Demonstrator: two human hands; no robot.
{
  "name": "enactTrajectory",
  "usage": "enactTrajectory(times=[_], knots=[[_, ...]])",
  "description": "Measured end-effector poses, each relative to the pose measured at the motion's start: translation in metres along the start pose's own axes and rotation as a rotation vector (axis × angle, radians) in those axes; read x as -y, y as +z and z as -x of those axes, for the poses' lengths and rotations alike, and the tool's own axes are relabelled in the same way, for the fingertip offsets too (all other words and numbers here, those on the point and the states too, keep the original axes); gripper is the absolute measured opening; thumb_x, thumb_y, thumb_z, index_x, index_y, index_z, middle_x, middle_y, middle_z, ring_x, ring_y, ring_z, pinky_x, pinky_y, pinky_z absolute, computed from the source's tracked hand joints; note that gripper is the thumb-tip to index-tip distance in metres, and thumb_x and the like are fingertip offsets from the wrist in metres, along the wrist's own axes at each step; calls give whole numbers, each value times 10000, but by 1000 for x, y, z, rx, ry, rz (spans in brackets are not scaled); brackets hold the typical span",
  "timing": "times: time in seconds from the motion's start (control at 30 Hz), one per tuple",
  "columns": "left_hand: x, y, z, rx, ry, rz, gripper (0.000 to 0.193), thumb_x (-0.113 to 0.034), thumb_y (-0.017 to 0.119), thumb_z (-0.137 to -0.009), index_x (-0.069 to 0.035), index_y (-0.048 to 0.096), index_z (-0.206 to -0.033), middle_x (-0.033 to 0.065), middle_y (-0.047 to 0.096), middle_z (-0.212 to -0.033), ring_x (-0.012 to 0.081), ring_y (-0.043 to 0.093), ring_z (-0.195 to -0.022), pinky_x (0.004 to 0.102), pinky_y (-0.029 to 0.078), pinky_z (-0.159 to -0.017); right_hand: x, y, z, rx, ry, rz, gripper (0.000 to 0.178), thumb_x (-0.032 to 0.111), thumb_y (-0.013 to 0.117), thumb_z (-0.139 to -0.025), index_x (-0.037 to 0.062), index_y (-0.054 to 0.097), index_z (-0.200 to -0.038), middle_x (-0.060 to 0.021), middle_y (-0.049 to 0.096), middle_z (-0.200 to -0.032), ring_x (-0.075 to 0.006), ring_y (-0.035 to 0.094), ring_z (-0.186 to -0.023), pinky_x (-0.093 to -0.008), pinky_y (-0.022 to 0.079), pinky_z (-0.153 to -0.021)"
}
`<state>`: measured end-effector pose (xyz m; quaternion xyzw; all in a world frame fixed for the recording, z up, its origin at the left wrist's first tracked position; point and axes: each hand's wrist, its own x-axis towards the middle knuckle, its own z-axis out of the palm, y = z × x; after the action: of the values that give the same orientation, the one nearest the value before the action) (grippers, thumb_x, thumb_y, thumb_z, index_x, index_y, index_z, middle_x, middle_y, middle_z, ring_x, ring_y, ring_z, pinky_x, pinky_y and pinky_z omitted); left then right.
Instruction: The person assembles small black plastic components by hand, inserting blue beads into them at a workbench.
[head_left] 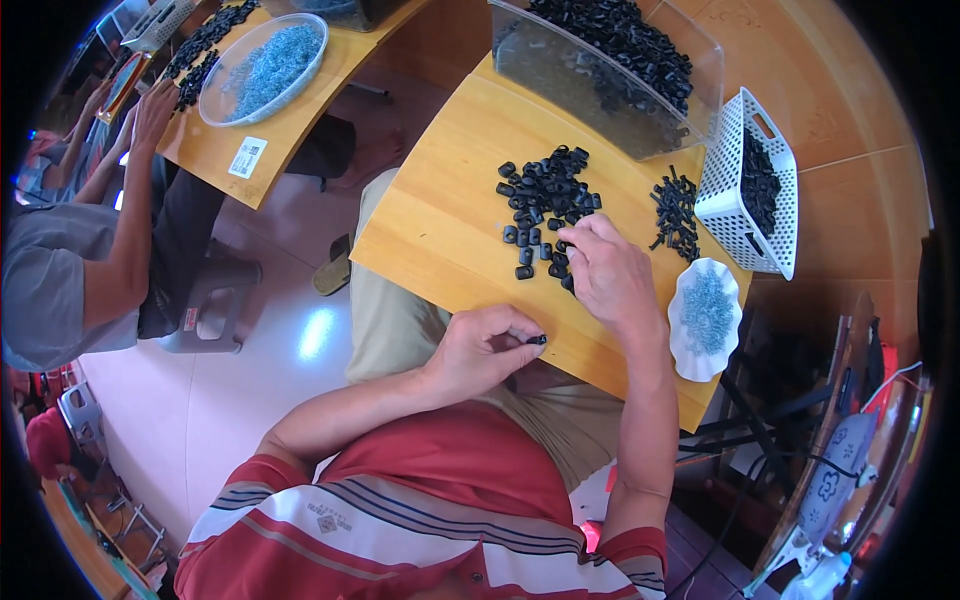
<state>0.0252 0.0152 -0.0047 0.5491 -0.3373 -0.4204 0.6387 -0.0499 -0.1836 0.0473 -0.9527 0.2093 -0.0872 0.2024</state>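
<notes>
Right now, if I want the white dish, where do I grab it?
Probably pinch the dish by its wavy rim at the near end, coming from the near side: that bit looks bare, while the blue pieces fill the middle.

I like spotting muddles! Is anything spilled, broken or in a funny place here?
One sandal on the floor looks odd: it seems to have no foot in it, and the co-worker's foot nearby looks bare. The black pieces on the table lie heaped together, so nothing looks clearly spilled.
</notes>
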Motion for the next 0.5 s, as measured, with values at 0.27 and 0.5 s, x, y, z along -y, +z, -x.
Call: enactTrajectory(times=[0.27, 0.5], knots=[[1, 0, 0, 13, -35, 39, 121, 39, 707, -876, 7, 675, -989, 19, 678, -912, 54, 617, -823, 203, 509, -706, -3, -1, 2, 89, 49, 45, 201, 97, 647, -858, 81, 708, -1048, -74, 642, -1036, -328, 657, -860, -427, 521, -751], [1, 0, -1, -7, 3, 23, 117, 24, 712, -865, 26, 684, -979, 53, 700, -894, 80, 659, -822, 228, 562, -706, -2, -1, 4, 120, 64, 119, 190, 145, 686, -852, 84, 710, -1030, -73, 645, -1023, -329, 658, -860, -426, 520, -747]])
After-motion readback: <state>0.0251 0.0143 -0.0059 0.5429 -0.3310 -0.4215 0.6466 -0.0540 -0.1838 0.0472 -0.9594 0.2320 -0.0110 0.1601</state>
